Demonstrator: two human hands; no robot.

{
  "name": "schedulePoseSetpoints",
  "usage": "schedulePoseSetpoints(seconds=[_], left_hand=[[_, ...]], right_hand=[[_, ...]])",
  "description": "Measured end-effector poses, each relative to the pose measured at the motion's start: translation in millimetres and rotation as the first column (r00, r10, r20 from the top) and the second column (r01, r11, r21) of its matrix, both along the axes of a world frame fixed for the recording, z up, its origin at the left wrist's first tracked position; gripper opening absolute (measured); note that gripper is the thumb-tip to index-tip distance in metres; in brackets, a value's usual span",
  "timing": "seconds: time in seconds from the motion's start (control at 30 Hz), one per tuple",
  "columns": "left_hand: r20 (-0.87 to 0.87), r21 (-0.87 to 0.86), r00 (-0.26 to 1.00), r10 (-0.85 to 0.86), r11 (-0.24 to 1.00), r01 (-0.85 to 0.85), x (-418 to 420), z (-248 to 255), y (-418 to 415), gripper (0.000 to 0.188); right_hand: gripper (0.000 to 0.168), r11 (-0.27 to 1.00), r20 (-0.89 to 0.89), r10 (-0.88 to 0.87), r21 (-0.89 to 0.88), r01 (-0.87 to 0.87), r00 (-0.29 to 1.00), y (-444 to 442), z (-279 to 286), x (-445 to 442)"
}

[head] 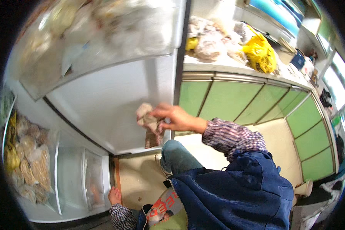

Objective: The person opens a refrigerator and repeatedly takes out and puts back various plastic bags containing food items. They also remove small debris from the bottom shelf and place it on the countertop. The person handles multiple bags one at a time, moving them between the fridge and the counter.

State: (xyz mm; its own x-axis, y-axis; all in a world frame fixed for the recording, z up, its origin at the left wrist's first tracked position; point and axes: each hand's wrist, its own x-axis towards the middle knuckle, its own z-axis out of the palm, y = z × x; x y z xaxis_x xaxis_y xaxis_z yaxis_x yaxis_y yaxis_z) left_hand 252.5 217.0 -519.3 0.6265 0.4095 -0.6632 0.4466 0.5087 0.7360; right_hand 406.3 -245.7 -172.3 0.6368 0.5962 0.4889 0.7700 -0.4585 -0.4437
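My right hand (175,116) grips a crumpled beige and brown cloth (153,123), held in front of the white inner panel (109,100) of a refrigerator compartment. Above it, a clear shelf or bin (112,64) holds bags and looks blurred. My left hand (115,195) is low, at the front edge of the lower part of the refrigerator (105,175); its fingers seem to rest there, and I see nothing held in it. To its left are clear dividers (57,172) and bagged food (31,164).
At the right runs a counter (198,68) with green cabinet doors (230,97). Plastic bags (211,46) and a yellow plastic bag (260,53) lie on it. A pale bucket-like container (304,188) stands on the floor at the lower right.
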Motion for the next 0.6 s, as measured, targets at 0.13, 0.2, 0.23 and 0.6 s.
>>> schedulePoseSetpoints(seconds=[0.13, 0.2, 0.23, 0.6], left_hand=[[0.004, 0.01, 1.0, -0.026, 1.0, 0.026, 5.7, 12.4, -34.3, 0.033], [0.026, -0.029, 0.996, -0.085, 0.996, 0.086, 11.0, 16.2, -48.5, 0.033], [0.039, -0.049, 0.993, -0.111, 0.992, 0.113, 15.2, 21.0, -55.3, 0.033], [-0.063, -0.184, 0.976, -0.21, 0.963, 0.196, 32.5, 39.7, -62.7, 0.023]], right_hand=[[0.052, 0.921, 0.332, -0.283, 0.355, 0.159, 0.9, -100.0, 58.7, -20.3], [0.051, 0.804, 0.344, -0.48, 0.542, 0.247, 0.807, -146.4, 69.6, -22.2], [0.051, 0.735, 0.326, -0.568, 0.614, 0.287, 0.756, -163.3, 73.0, -23.6], [0.044, 0.334, 0.272, -0.92, 0.922, 0.198, 0.283, -353.4, 85.8, -87.0]])
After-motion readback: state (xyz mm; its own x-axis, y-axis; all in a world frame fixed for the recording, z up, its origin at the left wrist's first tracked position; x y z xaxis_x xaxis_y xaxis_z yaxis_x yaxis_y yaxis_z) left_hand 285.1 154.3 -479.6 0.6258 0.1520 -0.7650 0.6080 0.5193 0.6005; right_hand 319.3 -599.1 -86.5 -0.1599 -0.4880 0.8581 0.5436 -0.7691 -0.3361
